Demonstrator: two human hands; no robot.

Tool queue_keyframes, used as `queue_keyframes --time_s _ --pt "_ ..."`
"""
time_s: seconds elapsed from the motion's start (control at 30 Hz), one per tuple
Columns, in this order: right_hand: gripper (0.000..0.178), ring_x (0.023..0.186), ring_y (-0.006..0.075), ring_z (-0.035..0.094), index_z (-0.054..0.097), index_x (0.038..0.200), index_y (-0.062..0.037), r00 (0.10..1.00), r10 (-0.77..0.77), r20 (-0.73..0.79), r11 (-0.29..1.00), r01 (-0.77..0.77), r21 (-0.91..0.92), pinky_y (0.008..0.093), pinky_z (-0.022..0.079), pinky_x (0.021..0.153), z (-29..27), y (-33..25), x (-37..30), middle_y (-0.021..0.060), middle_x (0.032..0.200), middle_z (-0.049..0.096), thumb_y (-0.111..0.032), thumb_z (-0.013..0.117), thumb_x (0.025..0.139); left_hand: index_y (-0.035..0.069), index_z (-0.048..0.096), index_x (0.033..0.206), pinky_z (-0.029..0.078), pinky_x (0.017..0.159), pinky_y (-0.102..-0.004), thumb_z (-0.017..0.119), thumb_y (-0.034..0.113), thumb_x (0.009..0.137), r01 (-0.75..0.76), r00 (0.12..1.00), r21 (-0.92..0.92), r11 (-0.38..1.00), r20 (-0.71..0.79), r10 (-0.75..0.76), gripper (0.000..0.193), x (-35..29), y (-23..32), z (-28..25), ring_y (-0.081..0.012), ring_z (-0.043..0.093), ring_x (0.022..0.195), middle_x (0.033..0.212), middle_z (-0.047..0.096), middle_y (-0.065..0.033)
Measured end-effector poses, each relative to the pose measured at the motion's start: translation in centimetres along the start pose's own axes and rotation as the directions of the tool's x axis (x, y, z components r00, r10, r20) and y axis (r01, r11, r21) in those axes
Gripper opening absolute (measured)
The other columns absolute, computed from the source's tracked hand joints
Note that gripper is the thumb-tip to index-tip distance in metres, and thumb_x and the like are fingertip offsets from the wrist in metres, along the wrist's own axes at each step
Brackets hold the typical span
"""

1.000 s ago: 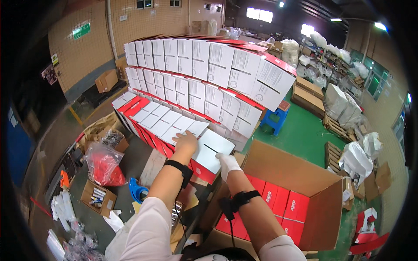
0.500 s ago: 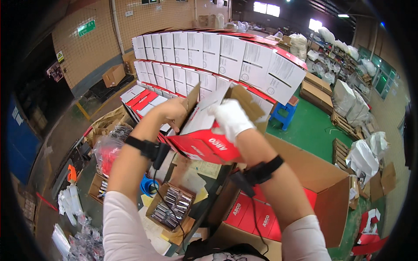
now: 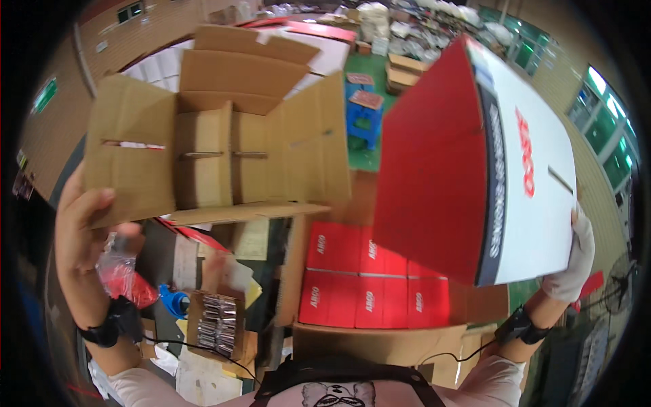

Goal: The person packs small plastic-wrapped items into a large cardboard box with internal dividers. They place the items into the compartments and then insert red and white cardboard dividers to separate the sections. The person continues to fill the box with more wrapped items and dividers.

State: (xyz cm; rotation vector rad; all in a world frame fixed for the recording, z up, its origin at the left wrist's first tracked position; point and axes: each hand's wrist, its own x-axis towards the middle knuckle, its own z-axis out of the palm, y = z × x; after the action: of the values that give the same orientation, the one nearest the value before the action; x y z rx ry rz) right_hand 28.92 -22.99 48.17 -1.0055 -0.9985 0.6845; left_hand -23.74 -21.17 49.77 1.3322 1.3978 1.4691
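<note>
My left hand [image 3: 85, 227], bare, grips the flap edge of an open cardboard box [image 3: 247, 129] whose brown inside faces me. Cardboard dividers split it into several compartments, with no contents visible in them. At the right, my gloved right hand [image 3: 575, 261] is closed on the far right edge of a red and white box [image 3: 441, 183], tilted and raised; most of its fingers are hidden behind it. Below and between the two lies a large carton [image 3: 380, 339] with several red boxes [image 3: 369, 298] packed in rows.
A small carton of shiny metal pieces [image 3: 217, 315] sits on the worktable beside a blue ring-shaped thing [image 3: 174, 300]. Red stuff in clear plastic [image 3: 132, 285] lies near my left forearm. Blue stools [image 3: 364, 125] stand beyond, and stacked white boxes [image 3: 159, 68] rise at the back left.
My hands have moved far apart. The open box has come up at the left in my left hand, and my right hand has swung right with the red and white box. The view has turned right.
</note>
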Motion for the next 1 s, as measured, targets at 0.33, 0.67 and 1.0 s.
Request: queue_keyframes --time_s 0.33,0.67,1.0 --pt "0.059 0.118 0.0212 0.049 0.032 0.139 0.0047 0.857 0.426 0.291 0.892 -0.451 0.022 0.0317 0.043 0.096 -1.2 12.5 -1.7 0.0176 0.132 0.047 -0.019 0.056 0.09 -0.006 0.039 0.133 0.056 0.042 -0.024 0.055 0.013 0.083 0.042 0.955 0.102 0.994 0.287 -0.07 0.056 2.5 1.3 6.4 -0.0205 0.068 0.074 0.107 0.061 -0.0161" --pt "0.044 0.093 0.0145 0.056 0.057 0.116 -0.0043 0.835 0.462 0.298 0.883 -0.463 -0.072 0.0325 0.046 0.082 1.0 26.2 -2.8 0.0045 0.097 0.06 -0.042 0.044 0.098 -0.003 0.056 0.117 0.056 0.061 -0.0301 0.06 0.014 0.089 -0.021 0.95 0.363 0.932 0.298 -0.095 0.033 13.1 -17.3 23.1 -0.0216 0.063 0.087 0.103 0.061 -0.0135" --pt "0.068 0.121 0.0228 0.049 0.037 0.139 0.0003 0.847 0.48 -0.228 0.77 -0.532 -0.352 0.0329 0.039 0.101 -13.0 32.2 0.0 0.0149 0.13 0.053 -0.032 0.065 0.087 0.0 0.066 0.084 0.051 0.074 -0.0365 0.067 0.038 0.084 -0.212 0.818 0.625 0.751 0.534 -0.213 0.038 -1.2 -11.4 21.7 -0.0227 0.063 0.082 0.089 0.062 -0.0183"
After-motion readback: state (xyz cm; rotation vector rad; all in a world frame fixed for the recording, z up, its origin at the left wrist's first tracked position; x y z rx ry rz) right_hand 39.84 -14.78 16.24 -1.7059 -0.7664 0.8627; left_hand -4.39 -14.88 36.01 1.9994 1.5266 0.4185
